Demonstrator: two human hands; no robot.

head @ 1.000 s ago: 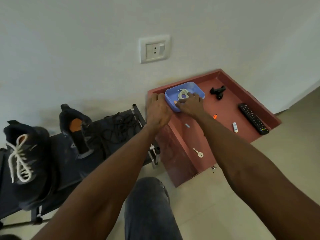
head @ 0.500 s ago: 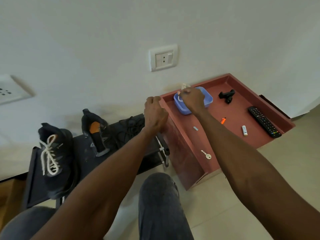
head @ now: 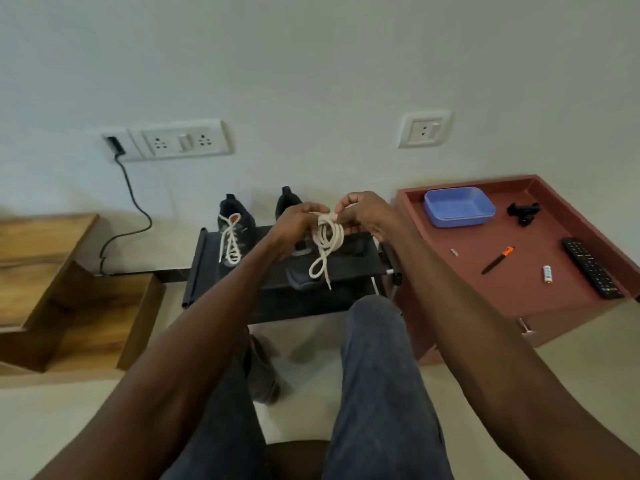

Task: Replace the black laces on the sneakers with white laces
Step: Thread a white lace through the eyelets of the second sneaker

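- Head view: white lace (head: 327, 237) bundled in coils, held up between both hands above the black shoe rack (head: 346, 268).
- Left hand (head: 294, 225) curled round the left side of the coil; right hand (head: 365, 214) pinching the top of the bundle between thumb and fingertips.
- One loop and a loose end hanging below the coil, dangling in front of the unlaced sneaker (head: 301, 271), which is mostly hidden behind the hands.
- Other sneaker (head: 233, 233) on the rack's left, already threaded with white lace.
- Blue tray (head: 459, 206) sitting lace-free on the red cabinet (head: 519, 271), with a remote (head: 592, 268), a pen (head: 497, 259) and small bits well apart from it.
- Likely step: undoing the coil before threading the second shoe.
- Best done by keeping the right-hand pinch on one end, letting the left hand feed turns off one at a time, not pulling hard on the hanging loop.
- Worth finding both tips first, then evening the two halves before entering the bottom eyelets.
- Risk, as a judgement: a tug on the wrong strand tightening the wrap into a knot.
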